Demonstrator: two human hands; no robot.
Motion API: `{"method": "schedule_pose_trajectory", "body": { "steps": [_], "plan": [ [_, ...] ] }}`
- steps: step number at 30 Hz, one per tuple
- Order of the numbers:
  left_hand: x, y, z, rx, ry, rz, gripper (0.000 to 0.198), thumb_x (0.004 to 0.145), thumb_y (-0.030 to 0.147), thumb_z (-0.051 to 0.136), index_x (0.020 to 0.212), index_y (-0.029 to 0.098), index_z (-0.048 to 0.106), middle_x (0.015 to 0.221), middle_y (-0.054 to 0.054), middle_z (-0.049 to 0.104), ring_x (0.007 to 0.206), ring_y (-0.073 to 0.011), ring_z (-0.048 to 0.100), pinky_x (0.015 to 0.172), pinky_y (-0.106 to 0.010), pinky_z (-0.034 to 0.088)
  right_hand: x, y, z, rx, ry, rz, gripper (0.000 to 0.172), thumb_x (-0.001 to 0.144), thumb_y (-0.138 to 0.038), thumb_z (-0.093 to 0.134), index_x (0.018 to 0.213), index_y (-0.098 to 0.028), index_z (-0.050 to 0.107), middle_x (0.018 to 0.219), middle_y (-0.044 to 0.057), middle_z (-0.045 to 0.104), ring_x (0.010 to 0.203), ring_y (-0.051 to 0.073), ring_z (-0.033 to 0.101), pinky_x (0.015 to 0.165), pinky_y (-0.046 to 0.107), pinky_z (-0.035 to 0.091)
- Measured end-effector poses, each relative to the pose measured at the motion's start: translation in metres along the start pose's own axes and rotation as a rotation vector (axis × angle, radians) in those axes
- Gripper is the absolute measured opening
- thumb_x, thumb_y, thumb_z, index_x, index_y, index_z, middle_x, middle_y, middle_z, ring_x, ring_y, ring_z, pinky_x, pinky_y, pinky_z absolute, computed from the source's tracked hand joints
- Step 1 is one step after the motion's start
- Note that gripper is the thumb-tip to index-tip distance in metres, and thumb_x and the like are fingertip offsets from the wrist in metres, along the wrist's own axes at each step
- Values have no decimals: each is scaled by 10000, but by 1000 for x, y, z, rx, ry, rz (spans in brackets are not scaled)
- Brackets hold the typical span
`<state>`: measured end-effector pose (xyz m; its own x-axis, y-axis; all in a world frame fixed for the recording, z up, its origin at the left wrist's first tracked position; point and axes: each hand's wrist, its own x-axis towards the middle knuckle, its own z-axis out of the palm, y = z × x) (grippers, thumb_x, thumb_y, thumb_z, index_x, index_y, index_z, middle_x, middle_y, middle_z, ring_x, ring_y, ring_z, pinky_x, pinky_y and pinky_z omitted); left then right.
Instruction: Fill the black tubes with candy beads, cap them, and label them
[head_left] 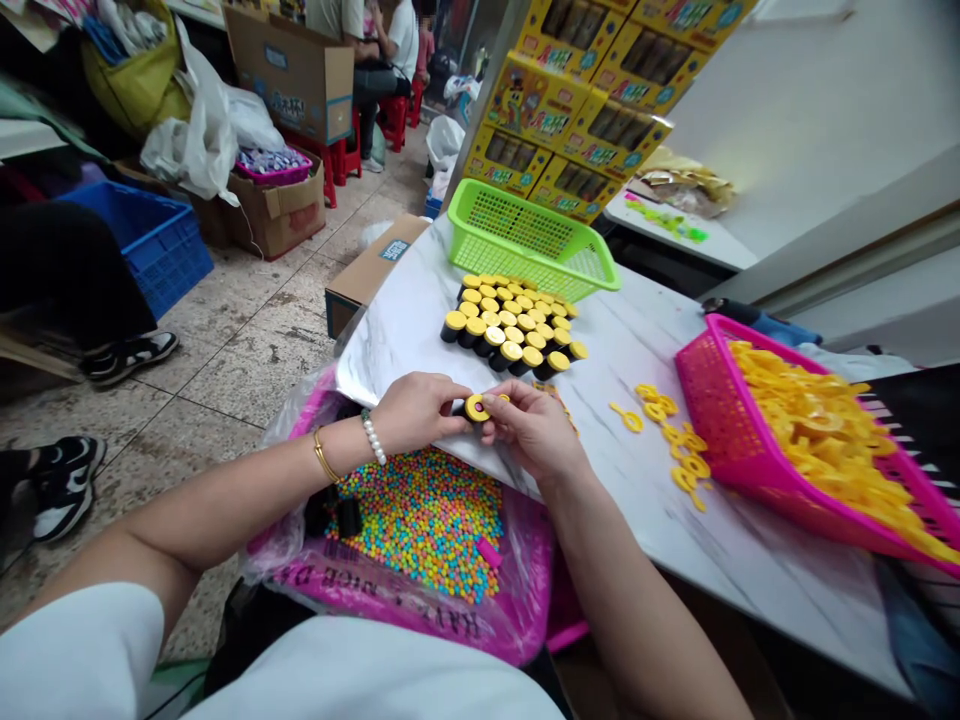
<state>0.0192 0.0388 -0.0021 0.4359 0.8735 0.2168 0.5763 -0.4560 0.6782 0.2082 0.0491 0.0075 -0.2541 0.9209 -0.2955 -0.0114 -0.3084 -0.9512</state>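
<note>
While a small black cylinder with a round yellow top (475,408) sits between both sets of fingertips, above the near edge of a white marble-patterned table (397,345), the left hand (420,408) grips its dark body from the left, and the right hand (536,425) holds its top from the right, thumb and fingers pinched narrow. Just below lies a magenta tub lined with clear plastic (525,610), filled with tiny multicoloured balls (427,525). Farther off, yellow-topped black cylinders (513,336) stand grouped before a lime-green perforated plastic basket (510,262). To the right, loose yellow ring-shaped plastic pieces (695,466) lie beside a hot-pink plastic basket (709,420).
</note>
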Motion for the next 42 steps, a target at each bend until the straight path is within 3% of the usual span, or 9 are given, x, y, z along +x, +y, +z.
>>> {"method": "schedule_pose_trajectory", "body": {
  "steps": [5,10,14,19,21,25,32,38,42],
  "plan": [
    [0,8,-8,1,-12,-20,137,819,252,651,898,196,748,688,2,652,645,-131,556,621,-259,363,3,-2,1,-33,-12,14,377,645,-376,848,777,-178,556,701,12,667,480,79,578,448,225,502],
    [7,21,-13,-404,-176,-356,247,917,349,536,820,151,645,593,-24,648,465,-109,553,503,-249,377,-2,-3,4,-90,-10,-2,413,667,-440,828,783,-194,517,610,-34,604,439,69,533,436,222,463],
    [11,25,-4,-585,-122,-491,244,961,297,471,750,186,519,492,13,569,376,-89,497,444,-232,354,-8,3,9,-171,72,-118,339,785,-449,741,823,-218,496,502,-89,492,384,57,437,398,205,365],
    [0,24,11,-408,60,-384,179,955,288,505,851,171,591,583,15,581,489,-100,531,530,-248,417,-9,8,15,-212,154,-154,304,789,-450,721,810,-225,518,452,-104,431,355,60,368,364,201,267],
    [-4,22,16,-287,172,-280,218,879,333,655,1008,163,614,721,-6,610,630,-138,582,626,-284,476,-8,8,15,-194,173,-159,319,745,-453,753,788,-208,554,500,-83,485,381,53,371,373,200,271],
    [-8,19,28,-125,337,-105,216,788,235,760,951,160,640,928,-52,572,836,-175,595,784,-334,525,-10,10,13,-66,187,-164,355,692,-430,799,896,-171,667,631,-32,606,459,49,441,422,186,327],
    [-11,17,32,-131,303,-43,160,856,209,688,1011,171,678,912,-28,564,720,-132,553,748,-317,534,-14,8,-9,236,-39,-38,288,709,-308,766,916,-108,769,684,36,667,574,81,579,509,185,476],
    [-9,17,24,-141,207,-108,127,858,260,695,957,187,729,846,-16,560,697,-133,535,720,-303,505,-13,-7,-28,115,-265,-4,303,783,-342,750,1020,-155,771,751,41,700,659,91,619,619,212,534],
    [-9,17,22,-121,205,-108,157,860,267,689,991,199,743,791,-7,547,699,-146,537,722,-308,486,2,-19,-29,-26,-292,72,323,718,-337,804,970,-140,757,643,1,640,529,63,531,461,173,445]
  ]
}}
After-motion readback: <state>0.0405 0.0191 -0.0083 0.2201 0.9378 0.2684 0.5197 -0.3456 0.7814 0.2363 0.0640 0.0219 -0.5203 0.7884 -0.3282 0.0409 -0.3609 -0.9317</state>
